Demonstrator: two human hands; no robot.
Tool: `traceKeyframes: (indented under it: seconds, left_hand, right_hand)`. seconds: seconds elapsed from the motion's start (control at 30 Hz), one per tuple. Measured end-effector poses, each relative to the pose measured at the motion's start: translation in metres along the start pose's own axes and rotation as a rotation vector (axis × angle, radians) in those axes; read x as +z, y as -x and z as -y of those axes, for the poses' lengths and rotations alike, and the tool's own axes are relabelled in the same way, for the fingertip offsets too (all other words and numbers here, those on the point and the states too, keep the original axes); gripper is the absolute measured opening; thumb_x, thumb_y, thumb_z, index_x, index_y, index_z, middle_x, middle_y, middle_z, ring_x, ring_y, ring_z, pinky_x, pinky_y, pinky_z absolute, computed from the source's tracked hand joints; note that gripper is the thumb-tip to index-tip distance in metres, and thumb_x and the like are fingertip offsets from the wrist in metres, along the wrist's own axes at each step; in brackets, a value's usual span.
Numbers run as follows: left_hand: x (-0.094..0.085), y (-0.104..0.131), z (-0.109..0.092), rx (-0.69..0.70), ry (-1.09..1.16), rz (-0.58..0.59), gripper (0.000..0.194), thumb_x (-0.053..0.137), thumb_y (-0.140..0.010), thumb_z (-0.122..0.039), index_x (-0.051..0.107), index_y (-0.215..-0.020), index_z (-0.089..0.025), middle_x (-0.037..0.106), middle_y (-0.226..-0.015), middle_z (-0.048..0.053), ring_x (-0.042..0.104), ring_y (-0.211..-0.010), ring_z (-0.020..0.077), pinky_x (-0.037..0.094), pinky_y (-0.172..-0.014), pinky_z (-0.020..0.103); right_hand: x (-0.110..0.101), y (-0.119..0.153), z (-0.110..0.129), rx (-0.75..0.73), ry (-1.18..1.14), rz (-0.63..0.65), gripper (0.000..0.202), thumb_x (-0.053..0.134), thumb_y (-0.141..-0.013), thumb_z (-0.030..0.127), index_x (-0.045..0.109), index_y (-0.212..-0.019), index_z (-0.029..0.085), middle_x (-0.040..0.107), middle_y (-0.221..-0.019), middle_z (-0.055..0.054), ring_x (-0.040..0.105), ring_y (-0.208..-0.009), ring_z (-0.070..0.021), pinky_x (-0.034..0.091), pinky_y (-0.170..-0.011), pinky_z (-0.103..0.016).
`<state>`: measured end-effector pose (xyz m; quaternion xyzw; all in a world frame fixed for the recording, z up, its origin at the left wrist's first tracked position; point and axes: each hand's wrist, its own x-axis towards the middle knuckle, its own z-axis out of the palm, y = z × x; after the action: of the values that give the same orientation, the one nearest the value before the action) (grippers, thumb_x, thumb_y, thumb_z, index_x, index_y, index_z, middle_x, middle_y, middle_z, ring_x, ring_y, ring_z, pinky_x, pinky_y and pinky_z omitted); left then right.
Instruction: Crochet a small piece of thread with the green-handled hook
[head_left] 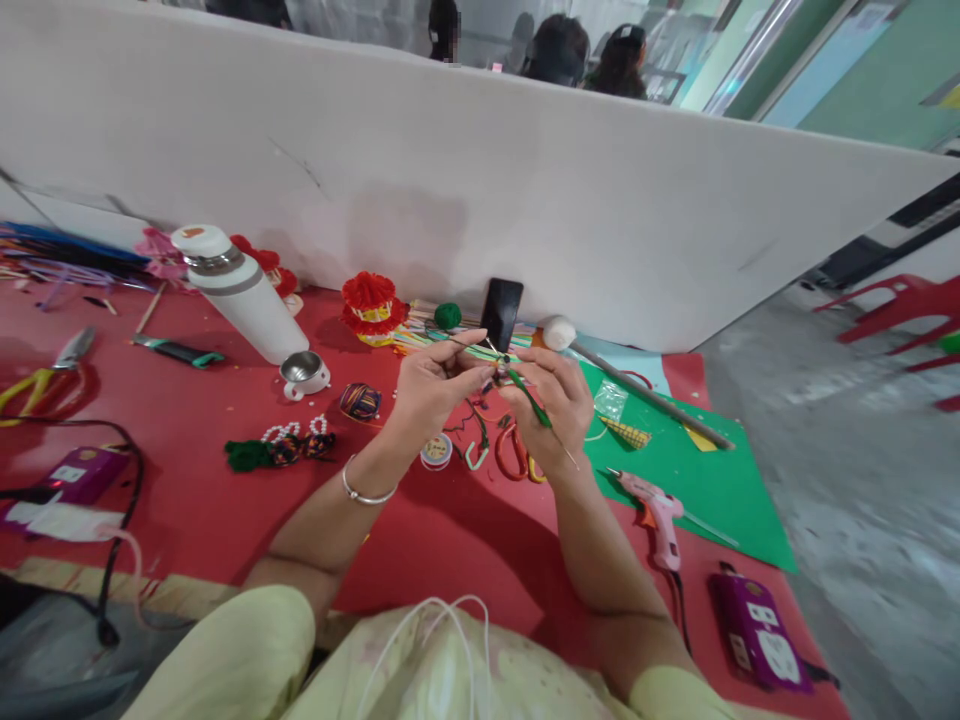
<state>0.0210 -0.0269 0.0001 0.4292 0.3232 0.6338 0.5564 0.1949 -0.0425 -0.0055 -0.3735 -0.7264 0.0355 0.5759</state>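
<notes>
In the head view, at the middle of the red desk (180, 430), raised above its surface and just this side of a leaning phone (502, 311): a small dark piece (501, 366), apparently of yarn, caught between the fingertips of the left hand (439, 375) and the right hand (551, 400). Too small and too covered by fingers for any clear reading of shape or stitches.

To judge by its size, at an early or partial stage, with more left to do than done; no telling how much exactly. Perhaps done already, to go by looks: a green and multicoloured yarn piece with white beads (279, 445), lying well apart on the left. Near that, to be counted as unused supply, a ball of multicoloured yarn (361, 401).

On the left, closed to a pinch, with thumb against the piece and index finger stretched out near the tool's tip. On the right, closed around a thin green-handled tool (531, 398), likely a hook, with its end slanting back across the palm and its front touching or nearly touching the piece; which of the two, impossible to tell.
</notes>
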Motion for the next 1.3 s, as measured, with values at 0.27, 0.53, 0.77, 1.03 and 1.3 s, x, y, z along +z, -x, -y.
traceKeyframes:
  seconds: [0.27, 0.53, 0.77, 1.03, 1.3]
  left_hand:
    - [0.0, 0.002, -0.002, 0.039, -0.034, 0.006, 0.058, 0.099, -0.064, -0.023, 0.084, -0.12, -0.021, 0.079, -0.078, 0.001, 0.071, -0.067, 0.0143, 0.057, -0.062, 0.025]
    - [0.004, 0.0, -0.013, -0.176, 0.13, 0.062, 0.052, 0.101, -0.058, -0.022, 0.086, -0.107, -0.018, 0.075, -0.067, 0.0, 0.052, -0.046, 0.0045, 0.031, -0.04, 0.017]
    - [0.003, -0.001, -0.003, -0.087, 0.078, 0.045, 0.051, 0.102, -0.059, -0.023, 0.086, -0.108, -0.02, 0.079, -0.074, 0.001, 0.069, -0.062, 0.0113, 0.056, -0.059, 0.022]
    - [-0.002, -0.002, 0.004, 0.03, -0.019, 0.018, 0.043, 0.1, -0.061, -0.022, 0.088, -0.103, -0.019, 0.08, -0.077, 0.003, 0.072, -0.067, 0.0143, 0.06, -0.066, 0.026]
    - [0.003, 0.002, 0.002, 0.042, -0.115, -0.003, 0.047, 0.098, -0.067, -0.032, 0.086, -0.111, -0.019, 0.084, -0.085, 0.005, 0.074, -0.069, 0.019, 0.064, -0.067, 0.032]
  right_hand:
    - [0.006, 0.007, 0.014, 0.605, -0.591, 0.102, 0.029, 0.076, -0.093, 0.057, 0.068, -0.104, 0.03, 0.071, -0.079, 0.003, 0.061, -0.055, -0.0119, 0.052, -0.051, -0.026]
    - [0.001, 0.004, 0.013, 0.509, -0.593, 0.241, 0.028, 0.078, -0.093, 0.049, 0.071, -0.112, 0.029, 0.073, -0.089, 0.0, 0.068, -0.064, -0.0123, 0.058, -0.057, -0.027]
    - [-0.004, 0.0, 0.004, 0.238, -0.137, 0.055, 0.022, 0.082, -0.09, 0.046, 0.08, -0.105, 0.031, 0.083, -0.101, -0.006, 0.076, -0.09, -0.0229, 0.064, -0.08, -0.04]
    - [0.004, 0.006, 0.005, 0.355, -0.293, 0.005, 0.027, 0.081, -0.09, 0.053, 0.08, -0.108, 0.033, 0.084, -0.1, -0.005, 0.078, -0.08, -0.021, 0.065, -0.074, -0.038]
    - [0.015, 0.008, 0.01, 0.658, -0.633, 0.068, 0.037, 0.072, -0.094, 0.062, 0.073, -0.115, 0.031, 0.081, -0.099, -0.002, 0.077, -0.07, -0.0168, 0.063, -0.055, -0.028]
